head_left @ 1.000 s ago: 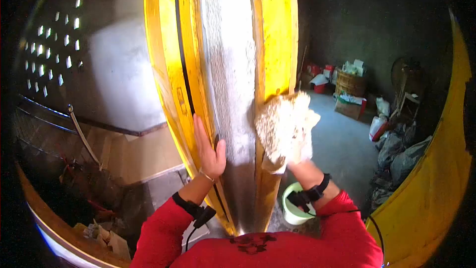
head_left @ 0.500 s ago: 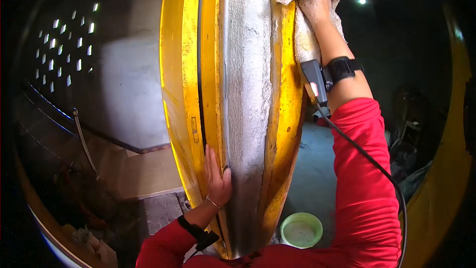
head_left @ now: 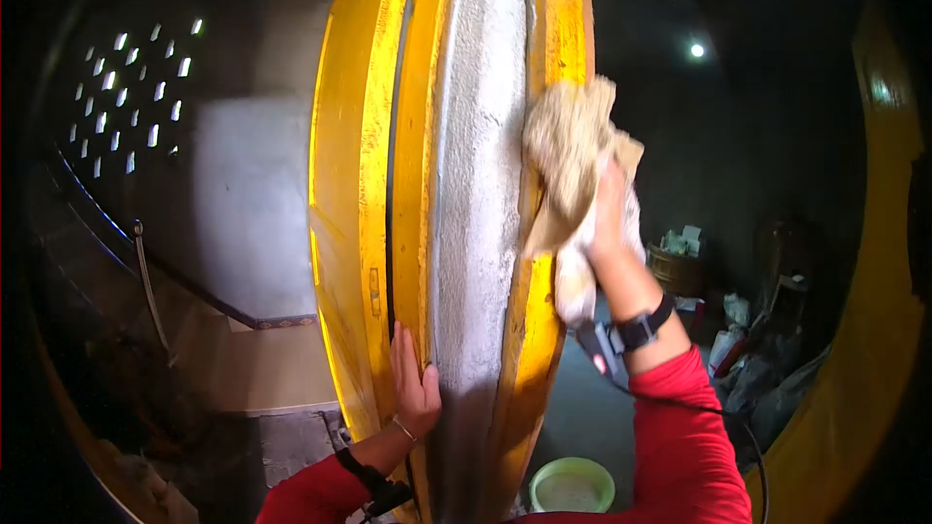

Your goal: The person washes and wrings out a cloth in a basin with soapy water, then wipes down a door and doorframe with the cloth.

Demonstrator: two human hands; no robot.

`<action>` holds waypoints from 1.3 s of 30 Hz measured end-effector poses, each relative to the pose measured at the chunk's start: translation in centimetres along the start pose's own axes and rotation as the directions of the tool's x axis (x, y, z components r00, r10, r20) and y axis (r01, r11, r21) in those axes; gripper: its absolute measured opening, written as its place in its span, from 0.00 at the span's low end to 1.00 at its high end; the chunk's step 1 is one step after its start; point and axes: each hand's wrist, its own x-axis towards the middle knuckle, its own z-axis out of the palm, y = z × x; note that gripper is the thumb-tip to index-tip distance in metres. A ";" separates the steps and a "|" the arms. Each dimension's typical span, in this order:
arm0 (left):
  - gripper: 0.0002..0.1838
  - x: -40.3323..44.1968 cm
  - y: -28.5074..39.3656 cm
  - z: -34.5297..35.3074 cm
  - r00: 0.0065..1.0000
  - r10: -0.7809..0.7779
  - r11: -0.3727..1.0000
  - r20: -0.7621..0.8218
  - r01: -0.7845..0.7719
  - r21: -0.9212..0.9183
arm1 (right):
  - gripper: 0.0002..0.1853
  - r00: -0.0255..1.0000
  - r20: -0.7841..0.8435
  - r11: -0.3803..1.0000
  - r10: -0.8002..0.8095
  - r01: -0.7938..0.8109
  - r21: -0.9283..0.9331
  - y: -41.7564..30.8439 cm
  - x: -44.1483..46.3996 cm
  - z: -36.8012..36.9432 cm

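Observation:
My right hand (head_left: 610,209) is closed on a beige cloth (head_left: 566,141), which is somewhat blurred and lies against the yellow wooden frame (head_left: 558,29) on the right of a grey-white rough pillar (head_left: 481,136). Part of the cloth hangs down beside my wrist. My left hand (head_left: 416,390) rests flat, fingers stretched upward, on the yellow wooden frame (head_left: 413,233) at the pillar's left side. A yellow door panel (head_left: 340,136) stands just left of that frame, with a dark gap between them.
A light green basin (head_left: 573,487) sits on the floor at lower right. Bags and other clutter (head_left: 743,349) lie in the dark room behind. To the left are a stair railing (head_left: 150,281) and a wall with several small lit openings (head_left: 131,87).
My right hand has come down along the right frame with the cloth, from the top of the view to mid-height. My left hand stays on the left frame.

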 end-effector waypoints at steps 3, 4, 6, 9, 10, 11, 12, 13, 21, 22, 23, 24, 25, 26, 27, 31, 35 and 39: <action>0.31 -0.3 0.1 -0.1 0.999 -0.030 0.999 0.010 0.030 0.014 | 0.22 0.946 0.046 0.852 -0.322 0.310 -0.423 -1.1 9.5 0.4; 0.31 -0.4 -0.1 0.0 1.000 -0.025 1.000 0.004 0.025 0.019 | 0.20 0.892 0.088 0.724 -0.444 0.415 -0.551 -0.7 13.0 0.1; 0.31 -0.4 -0.2 0.0 1.000 -0.015 1.000 0.005 0.015 0.021 | 0.17 0.783 0.142 0.463 -0.606 0.492 -0.737 -1.3 19.0 0.2; 0.30 0.0 0.1 -0.6 1.000 0.000 1.000 0.022 0.000 0.024 | 0.16 0.789 0.156 0.378 -0.595 0.446 -0.811 -3.1 25.1 0.5; 0.30 0.0 0.2 -0.8 1.000 -0.006 1.000 0.029 0.005 0.025 | 0.15 0.798 0.152 0.365 -0.583 0.424 -0.829 -2.8 25.4 0.3; 0.31 -0.1 0.4 -0.9 0.999 -0.011 1.000 0.037 0.011 0.022 | 0.15 0.807 0.149 0.348 -0.571 0.402 -0.847 -2.8 25.0 0.3; 0.31 -0.1 0.4 -0.8 0.999 -0.021 1.000 0.031 0.020 0.013 | 0.15 0.788 0.182 0.378 -0.589 0.467 -0.800 -2.2 23.8 0.3; 0.31 -0.2 0.3 -0.8 0.999 -0.028 1.000 0.026 0.028 0.003 | 0.15 0.765 0.212 0.403 -0.608 0.527 -0.748 -1.6 21.8 -0.1; 0.30 -0.2 0.6 -0.5 0.999 -0.027 1.000 -0.021 0.027 -0.001 | 0.17 0.999 0.045 0.927 0.029 -0.011 -0.375 -1.9 -0.5 0.0; 0.30 -0.3 0.6 -0.4 0.999 -0.035 0.999 -0.022 0.035 0.005 | 0.16 0.999 0.049 0.919 -0.020 0.038 -0.393 -2.2 -0.6 0.3; 0.31 -0.3 0.4 -0.2 0.999 -0.043 0.999 -0.022 0.043 0.011 | 0.17 0.989 0.111 0.829 -0.093 0.139 -0.542 -3.0 0.6 0.3; 0.31 -0.2 0.3 -0.1 0.998 -0.050 0.999 -0.029 0.051 0.018 | 0.17 0.976 0.096 0.839 -0.195 0.217 -0.499 -1.5 2.7 0.2; 0.31 -0.3 0.1 0.1 0.998 -0.046 0.999 -0.031 0.047 0.027 | 0.17 0.964 0.086 0.829 -0.253 0.262 -0.494 -1.1 5.3 0.3; 0.31 -0.5 0.0 0.2 0.999 -0.041 0.998 -0.031 0.042 0.036 | 0.17 0.947 0.076 0.816 -0.311 0.307 -0.490 -0.7 7.9 0.3; 0.32 -0.3 0.1 0.2 0.999 -0.032 0.998 -0.034 0.034 0.047 | 0.16 0.939 0.076 0.790 -0.336 0.325 -0.520 -1.5 11.1 0.5; 0.33 -0.4 -0.1 -0.3 0.997 -0.069 0.995 0.043 0.066 0.069 | 0.18 0.732 0.257 0.263 -0.631 0.514 -0.817 -2.8 26.2 -0.1; 0.34 -0.1 -0.1 -0.6 0.990 -0.103 0.991 0.091 0.095 0.089 | 0.20 0.756 0.301 0.133 -0.581 0.453 -0.882 -2.8 38.8 -1.9; 0.33 -0.3 -0.3 -0.6 0.995 -0.064 0.994 0.074 0.057 0.088 | 0.18 0.808 0.282 0.172 -0.517 0.420 -0.891 -3.6 36.5 -1.2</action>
